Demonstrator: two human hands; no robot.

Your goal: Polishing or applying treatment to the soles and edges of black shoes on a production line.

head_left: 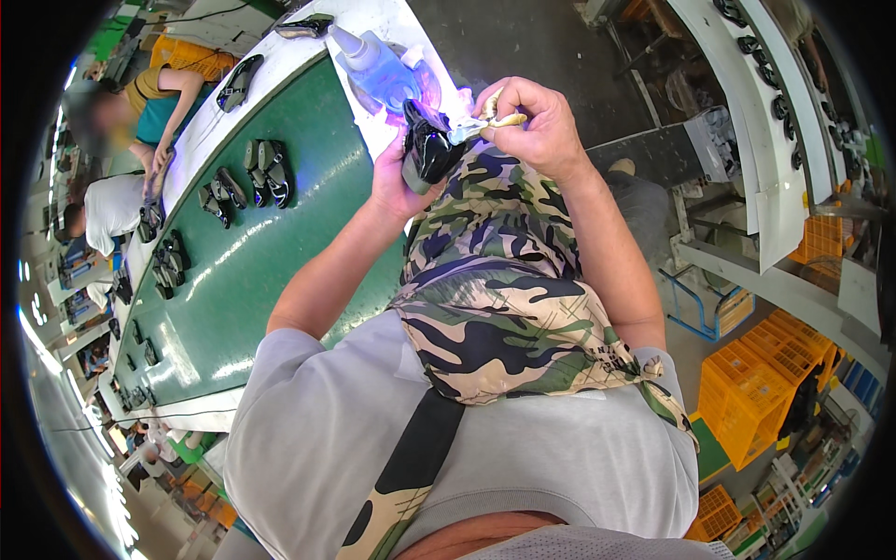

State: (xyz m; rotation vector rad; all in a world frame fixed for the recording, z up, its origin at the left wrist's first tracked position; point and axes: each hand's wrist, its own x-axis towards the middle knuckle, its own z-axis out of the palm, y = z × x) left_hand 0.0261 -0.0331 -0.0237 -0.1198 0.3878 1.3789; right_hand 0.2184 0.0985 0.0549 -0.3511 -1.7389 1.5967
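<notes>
A glossy black shoe (429,149) is held in my left hand (390,184), whose fingers wrap round its side. My right hand (539,129) pinches a pale yellowish, crumpled strip (504,119), perhaps cloth; its exact kind is unclear. The strip's whitish end comes up close to the shoe, and I cannot tell whether they touch. Just beyond the shoe, a translucent bottle (376,70) with a pointed nozzle stands on a white surface (406,21) under bluish light.
A green conveyor belt (322,238) carrying several dark shoes (269,173) runs along my left, edged by a white ledge (245,121). Across it a person (177,89) works. Yellow crates (747,383) and a blue-framed stool (714,313) stand at the right.
</notes>
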